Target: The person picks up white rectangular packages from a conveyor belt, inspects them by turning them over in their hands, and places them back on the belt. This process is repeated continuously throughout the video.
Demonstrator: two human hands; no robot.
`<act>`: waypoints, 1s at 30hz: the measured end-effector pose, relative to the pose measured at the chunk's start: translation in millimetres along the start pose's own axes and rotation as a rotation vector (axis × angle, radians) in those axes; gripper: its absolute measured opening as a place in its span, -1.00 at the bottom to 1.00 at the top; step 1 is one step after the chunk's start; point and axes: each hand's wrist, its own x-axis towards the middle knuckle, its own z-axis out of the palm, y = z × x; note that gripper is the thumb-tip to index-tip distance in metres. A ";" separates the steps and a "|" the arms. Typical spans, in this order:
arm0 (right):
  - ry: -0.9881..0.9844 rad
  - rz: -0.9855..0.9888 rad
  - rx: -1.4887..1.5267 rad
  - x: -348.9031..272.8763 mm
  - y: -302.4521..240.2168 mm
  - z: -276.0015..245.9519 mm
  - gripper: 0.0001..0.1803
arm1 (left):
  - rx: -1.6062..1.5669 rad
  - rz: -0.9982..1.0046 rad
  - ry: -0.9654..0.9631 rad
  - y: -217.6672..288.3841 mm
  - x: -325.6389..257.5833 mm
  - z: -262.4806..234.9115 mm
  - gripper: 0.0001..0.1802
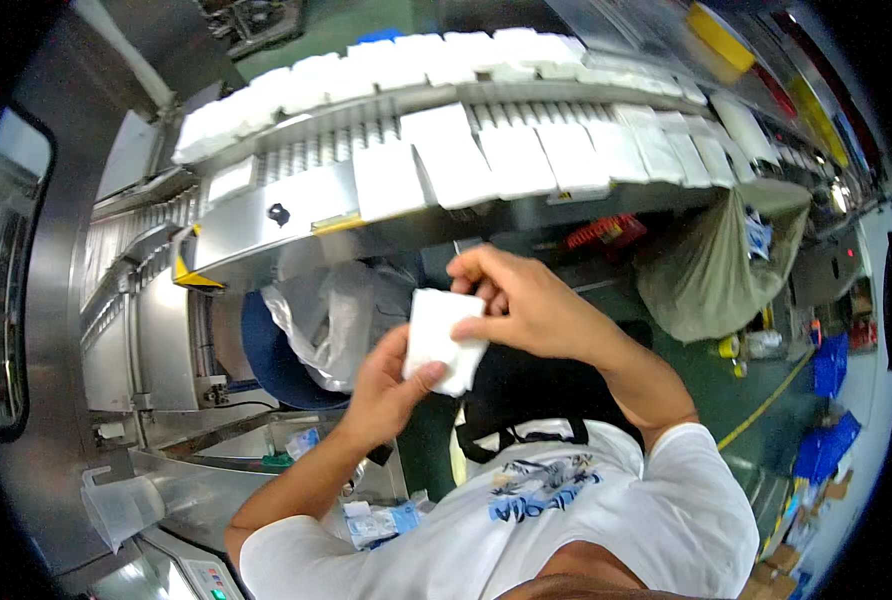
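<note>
White and roughly rectangular, the flat pad (pixel 434 325) tilts slightly.

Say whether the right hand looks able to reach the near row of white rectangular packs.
Probably yes: nothing visible stands between the right hand and the near row of white packs, though its fingers touch the white flat pad in the left hand.

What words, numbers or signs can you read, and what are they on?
White T-shirt: blue and dark lettering, which I won't copy.
Blue-and-white packet: print too small to read.
Control panel: markings too small.
Red wrapper: markings too blurred.
White folded stack: no print visible.
</note>
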 end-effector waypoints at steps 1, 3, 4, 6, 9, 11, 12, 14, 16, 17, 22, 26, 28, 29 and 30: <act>0.083 0.029 0.068 -2.4 11.0 0.2 -0.40 | 0.005 0.002 0.005 -1.4 5.1 -0.8 -0.51; 0.235 0.051 0.165 -11.3 20.7 11.9 -0.42 | -0.004 0.026 0.062 5.1 6.3 5.1 -0.52; 0.283 0.054 0.144 -17.8 25.3 18.6 -0.43 | -0.017 0.032 0.099 6.3 4.8 8.0 -0.52; 0.348 0.021 0.218 -24.3 33.0 30.3 -0.46 | -0.023 0.048 0.103 5.4 8.4 5.8 -0.50; 0.390 -0.025 0.288 -23.3 38.2 47.0 -0.58 | -0.038 0.070 0.095 4.5 6.9 4.0 -0.46; 0.379 0.014 0.298 -23.0 34.7 50.4 -0.68 | -0.045 0.088 0.087 3.7 4.4 4.2 -0.45; 0.374 0.033 0.301 -23.2 32.0 50.8 -0.72 | -0.047 0.099 0.086 3.1 3.3 4.4 -0.45; 0.399 -0.093 0.113 -25.8 18.4 48.1 -0.79 | -0.037 0.114 0.078 1.5 2.7 4.1 -0.44; 0.396 -0.245 -0.035 -27.9 6.0 45.2 -0.83 | -0.014 0.122 0.064 0.3 3.6 2.9 -0.44; 0.386 -0.329 -0.090 -30.3 2.1 43.7 -0.83 | 0.003 0.128 0.052 1.3 4.0 3.4 -0.44; 0.385 -0.342 -0.157 -25.1 -3.1 37.8 -0.84 | 0.067 0.181 -0.004 2.9 3.7 5.7 -0.42; 0.402 -0.251 -0.112 -22.1 3.1 36.9 -0.83 | 0.028 0.153 -0.018 3.5 3.3 7.5 -0.44; 0.398 -0.219 -0.111 -21.0 1.8 37.4 -0.83 | 0.012 0.159 -0.023 1.9 2.4 7.5 -0.45; 0.398 -0.202 -0.112 -20.6 0.9 37.0 -0.82 | 0.021 0.159 -0.024 1.6 2.4 7.0 -0.45; 0.392 -0.176 -0.106 -20.1 -0.6 36.5 -0.81 | 0.031 0.158 -0.025 1.4 1.8 6.3 -0.45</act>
